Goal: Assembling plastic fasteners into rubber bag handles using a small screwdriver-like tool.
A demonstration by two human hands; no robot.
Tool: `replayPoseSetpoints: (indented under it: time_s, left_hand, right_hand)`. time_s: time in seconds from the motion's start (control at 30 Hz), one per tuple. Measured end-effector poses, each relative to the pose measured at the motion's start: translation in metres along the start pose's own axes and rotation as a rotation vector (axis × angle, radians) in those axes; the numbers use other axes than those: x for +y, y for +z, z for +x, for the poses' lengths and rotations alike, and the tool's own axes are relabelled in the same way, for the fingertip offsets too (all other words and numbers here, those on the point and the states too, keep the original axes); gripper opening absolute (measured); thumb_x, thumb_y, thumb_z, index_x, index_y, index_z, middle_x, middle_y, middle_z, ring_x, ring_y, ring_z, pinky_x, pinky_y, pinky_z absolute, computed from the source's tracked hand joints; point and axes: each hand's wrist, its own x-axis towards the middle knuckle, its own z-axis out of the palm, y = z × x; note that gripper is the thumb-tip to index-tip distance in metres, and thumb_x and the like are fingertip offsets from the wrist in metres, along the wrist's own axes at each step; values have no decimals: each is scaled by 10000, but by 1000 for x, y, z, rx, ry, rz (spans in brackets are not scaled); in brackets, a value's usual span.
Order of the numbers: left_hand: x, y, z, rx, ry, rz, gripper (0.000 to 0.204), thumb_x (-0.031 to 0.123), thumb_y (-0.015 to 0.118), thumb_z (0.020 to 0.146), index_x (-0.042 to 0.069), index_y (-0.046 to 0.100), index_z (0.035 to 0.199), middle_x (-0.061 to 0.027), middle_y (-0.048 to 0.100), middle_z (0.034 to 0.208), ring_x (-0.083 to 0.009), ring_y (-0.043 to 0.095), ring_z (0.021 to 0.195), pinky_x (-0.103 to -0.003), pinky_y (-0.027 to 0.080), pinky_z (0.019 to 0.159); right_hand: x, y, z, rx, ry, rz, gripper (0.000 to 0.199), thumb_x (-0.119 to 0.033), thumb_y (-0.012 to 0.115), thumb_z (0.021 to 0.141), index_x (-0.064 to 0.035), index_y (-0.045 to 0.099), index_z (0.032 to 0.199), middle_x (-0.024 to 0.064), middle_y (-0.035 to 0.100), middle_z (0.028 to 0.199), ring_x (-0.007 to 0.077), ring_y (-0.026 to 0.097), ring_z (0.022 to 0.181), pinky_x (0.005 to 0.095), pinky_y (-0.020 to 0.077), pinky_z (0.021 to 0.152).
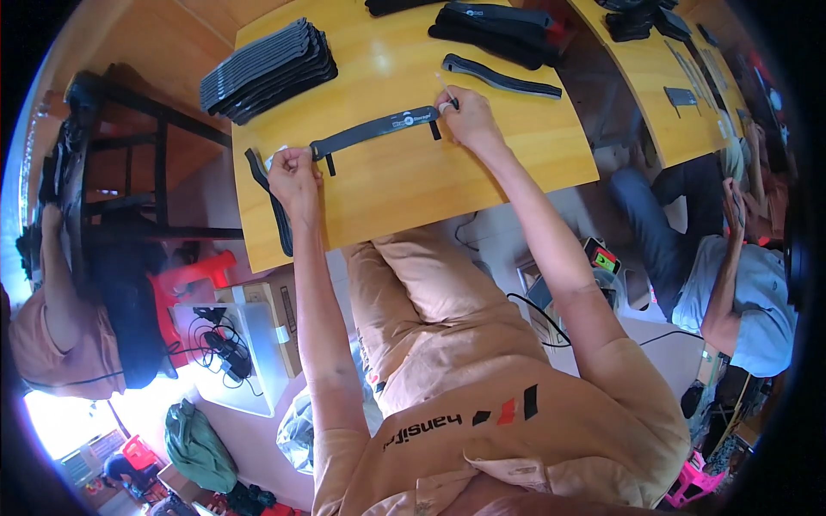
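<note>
A dark grey strap (374, 131) with white print is stretched over the yellow table (387, 193), and two short black tabs hang from its lower edge. My left hand (297, 181) is closed, pinching the strap's left end. At the other end my right hand (471, 119) is closed too, fingers on the strap's tip; a thin pale stick-like thing shows by its fingertips, too small to name. Beside my left hand lies a narrow black strip (274, 206) along the table's left edge. Beyond my right hand rests a curved black strap (503, 79).
A tall stack of dark straps (271, 69) sits at the back left, another black pile (492, 33) at the back right. A second yellow table (650, 95) stands at the right, with a co-worker (731, 292) beside it. Another person (73, 335) sits at the left.
</note>
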Motion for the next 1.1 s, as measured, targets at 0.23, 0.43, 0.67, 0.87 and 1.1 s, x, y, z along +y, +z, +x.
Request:
replayPoseSetpoints:
  time_s: [0.23, 0.43, 0.67, 0.87, 1.1]
  left_hand:
    - [18, 37, -46, -59, 675, 650, 293, 117, 567, 785, 7, 522, 1053, -135, 559, 994, -288, 528, 917, -371, 424, 789]
    - [16, 80, -64, -405, 714, 1032, 596, 397, 483, 831, 87, 327, 1316, -206, 260, 1360, -336, 224, 1274, -487, 182, 1021]
    - [19, 81, -66, -394, 649, 1124, 676, 478, 500, 800, 105, 309, 1330, -240, 212, 1369, -379, 169, 1283, -522, 161, 1014]
    - [42, 31, -60, -19, 632, 668, 609, 305, 609, 750, 10, 377, 1231, -254, 314, 1282, -394, 278, 1204, -445, 237, 1000]
    - [22, -80, -67, 180, 284, 1066, 435, 236, 601, 749, -39, 437, 1043, -210, 507, 917, -369, 505, 864, -452, 403, 743]
  right_hand:
    - [2, -28, -29, 252, -207, -508, 99, -107, 501, 786, -37, 521, 852, 171, 567, 792, 380, 575, 705, 473, 448, 632]
    - [7, -23, -36, 264, -283, -650, 93, -112, 514, 778, -52, 489, 845, 150, 532, 787, 361, 576, 587, 454, 461, 519]
    - [6, -19, -36, 282, -310, -648, 67, -114, 521, 773, -82, 502, 828, 127, 554, 784, 343, 583, 600, 445, 467, 523]
    - [1, -21, -38, 296, -325, -671, 60, -114, 517, 777, -80, 501, 825, 131, 565, 758, 344, 583, 621, 444, 463, 533]
    - [1, -20, -37, 293, -342, -705, 68, -110, 519, 775, -61, 496, 815, 138, 565, 752, 355, 580, 632, 448, 455, 535]
